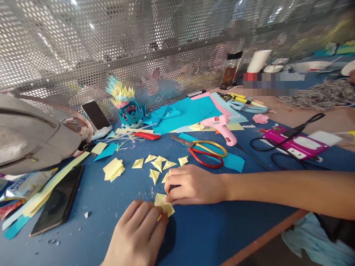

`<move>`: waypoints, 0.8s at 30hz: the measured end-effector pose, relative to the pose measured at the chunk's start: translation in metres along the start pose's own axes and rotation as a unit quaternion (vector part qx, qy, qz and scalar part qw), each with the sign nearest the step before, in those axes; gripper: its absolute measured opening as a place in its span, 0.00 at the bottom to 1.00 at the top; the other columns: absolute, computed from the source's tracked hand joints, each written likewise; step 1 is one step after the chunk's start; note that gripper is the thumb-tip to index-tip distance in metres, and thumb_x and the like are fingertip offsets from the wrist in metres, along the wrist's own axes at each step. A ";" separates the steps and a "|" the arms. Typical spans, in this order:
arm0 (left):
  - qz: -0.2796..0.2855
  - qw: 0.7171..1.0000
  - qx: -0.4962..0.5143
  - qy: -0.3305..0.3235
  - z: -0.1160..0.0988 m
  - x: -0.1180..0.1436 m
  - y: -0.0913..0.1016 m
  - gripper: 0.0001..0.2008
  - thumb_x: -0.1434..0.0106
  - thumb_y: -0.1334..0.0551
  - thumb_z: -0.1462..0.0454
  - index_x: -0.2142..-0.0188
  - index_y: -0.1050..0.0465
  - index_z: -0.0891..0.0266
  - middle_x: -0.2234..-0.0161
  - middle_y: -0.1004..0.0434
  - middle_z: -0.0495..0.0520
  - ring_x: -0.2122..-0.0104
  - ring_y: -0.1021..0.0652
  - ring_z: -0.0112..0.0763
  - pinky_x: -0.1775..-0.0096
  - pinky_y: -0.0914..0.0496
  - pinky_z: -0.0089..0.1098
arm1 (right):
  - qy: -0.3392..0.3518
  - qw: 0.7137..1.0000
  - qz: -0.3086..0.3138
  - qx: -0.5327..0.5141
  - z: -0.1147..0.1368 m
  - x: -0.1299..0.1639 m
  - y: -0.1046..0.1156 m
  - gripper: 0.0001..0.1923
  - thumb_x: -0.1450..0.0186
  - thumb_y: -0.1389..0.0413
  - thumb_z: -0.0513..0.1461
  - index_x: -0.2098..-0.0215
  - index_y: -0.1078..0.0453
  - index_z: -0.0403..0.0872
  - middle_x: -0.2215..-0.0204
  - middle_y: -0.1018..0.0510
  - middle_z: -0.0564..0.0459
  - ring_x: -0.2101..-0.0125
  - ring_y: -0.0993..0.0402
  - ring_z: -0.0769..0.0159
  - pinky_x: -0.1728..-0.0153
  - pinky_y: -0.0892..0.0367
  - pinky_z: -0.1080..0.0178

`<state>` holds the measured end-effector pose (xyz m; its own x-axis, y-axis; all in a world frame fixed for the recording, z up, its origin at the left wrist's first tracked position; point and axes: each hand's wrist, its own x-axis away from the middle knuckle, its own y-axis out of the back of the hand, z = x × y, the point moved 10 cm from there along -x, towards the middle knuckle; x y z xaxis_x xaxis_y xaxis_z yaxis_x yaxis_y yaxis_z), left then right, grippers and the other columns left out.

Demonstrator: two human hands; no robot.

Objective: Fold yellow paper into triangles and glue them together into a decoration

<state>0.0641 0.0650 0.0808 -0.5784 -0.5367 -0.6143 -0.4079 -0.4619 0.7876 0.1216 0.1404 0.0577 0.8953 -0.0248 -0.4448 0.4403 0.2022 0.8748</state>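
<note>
A small pale yellow square of paper is between my two hands, just above or on the blue tabletop. My left hand pinches its lower left edge, the thumb mostly hidden. At the paper's upper right edge, the curled fingers of my right hand grip it. Several small folded yellow paper pieces lie beyond my right hand, one partly covered by its fingers. Left of them sits a stack of yellow paper squares.
Scissors, a pink glue gun and a red cutter lie beyond my hands. A blue-and-yellow folded-paper model stands near the perforated metal screen. A dark phone and a bag are left; a magenta power strip is right.
</note>
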 end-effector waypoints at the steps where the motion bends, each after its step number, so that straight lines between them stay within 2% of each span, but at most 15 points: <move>1: -0.036 0.999 -0.014 0.001 -0.002 0.002 0.006 0.18 0.27 0.51 0.74 0.65 0.24 0.65 0.69 0.22 0.53 0.68 0.26 0.34 0.63 0.35 0.35 | 0.002 1.000 -0.003 0.001 0.000 0.000 0.000 0.08 0.28 0.43 0.40 0.62 0.24 0.45 0.63 0.23 0.53 0.63 0.33 0.67 0.60 0.37 0.65; 2: -0.062 0.998 -0.024 0.004 -0.003 0.003 0.010 0.20 0.27 0.52 0.74 0.66 0.24 0.64 0.69 0.22 0.53 0.69 0.27 0.35 0.62 0.36 0.37 | 0.003 1.000 -0.005 0.003 0.000 0.000 0.000 0.08 0.28 0.43 0.40 0.63 0.24 0.45 0.63 0.23 0.53 0.63 0.33 0.67 0.60 0.37 0.65; 3: -0.054 0.998 -0.035 -0.007 -0.007 0.005 0.008 0.19 0.28 0.51 0.74 0.68 0.24 0.64 0.69 0.22 0.54 0.68 0.27 0.36 0.62 0.36 0.37 | 0.004 1.000 -0.005 0.004 0.000 0.000 0.000 0.08 0.28 0.43 0.40 0.63 0.24 0.45 0.63 0.23 0.53 0.62 0.33 0.67 0.60 0.37 0.65; 4: 0.006 0.998 -0.048 -0.027 -0.012 0.005 -0.003 0.17 0.28 0.49 0.75 0.65 0.23 0.65 0.68 0.22 0.54 0.67 0.26 0.36 0.62 0.36 0.37 | 0.007 1.000 -0.004 0.006 0.000 0.000 -0.001 0.08 0.28 0.43 0.40 0.63 0.24 0.45 0.63 0.23 0.53 0.62 0.33 0.67 0.60 0.37 0.65; 7: 0.071 0.993 -0.085 -0.035 -0.015 0.006 -0.012 0.13 0.31 0.47 0.75 0.64 0.24 0.66 0.68 0.23 0.54 0.67 0.26 0.38 0.62 0.36 0.38 | 0.008 1.000 -0.001 0.016 0.001 0.000 -0.002 0.09 0.27 0.44 0.40 0.63 0.24 0.45 0.63 0.23 0.53 0.62 0.33 0.67 0.60 0.37 0.65; 11: 0.097 0.982 -0.160 -0.012 -0.013 0.000 -0.016 0.11 0.32 0.45 0.74 0.66 0.25 0.66 0.70 0.26 0.53 0.70 0.28 0.38 0.63 0.36 0.40 | 0.001 0.999 -0.017 0.030 0.002 0.001 0.002 0.12 0.26 0.47 0.41 0.63 0.24 0.46 0.62 0.22 0.54 0.63 0.33 0.67 0.61 0.37 0.65; 16: 0.090 0.978 -0.190 -0.006 -0.020 -0.002 -0.020 0.09 0.33 0.43 0.72 0.68 0.25 0.65 0.74 0.30 0.51 0.73 0.30 0.36 0.65 0.36 0.39 | 0.038 0.997 -0.015 0.066 0.012 0.003 0.005 0.09 0.26 0.46 0.40 0.61 0.24 0.47 0.61 0.21 0.55 0.61 0.33 0.66 0.61 0.38 0.63; 21: 0.160 0.954 -0.255 0.011 -0.032 0.003 -0.029 0.12 0.34 0.43 0.74 0.57 0.22 0.72 0.67 0.24 0.58 0.67 0.26 0.37 0.59 0.31 0.40 | 0.064 0.992 0.003 0.104 0.019 0.004 0.002 0.10 0.25 0.48 0.40 0.58 0.24 0.47 0.58 0.20 0.55 0.58 0.32 0.66 0.61 0.38 0.62; 24: 0.194 0.940 -0.281 0.024 -0.036 -0.001 -0.032 0.13 0.35 0.44 0.75 0.58 0.21 0.71 0.68 0.24 0.59 0.67 0.25 0.38 0.58 0.30 0.39 | 0.067 0.990 -0.004 0.122 0.019 0.005 0.002 0.10 0.25 0.48 0.39 0.57 0.25 0.48 0.58 0.20 0.56 0.57 0.31 0.66 0.62 0.38 0.62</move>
<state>0.1037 0.0552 0.0545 -0.5693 -0.7659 -0.2988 0.2714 -0.5182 0.8111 0.1283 0.1216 0.0607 0.8813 0.1086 -0.4598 0.4662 -0.0413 0.8837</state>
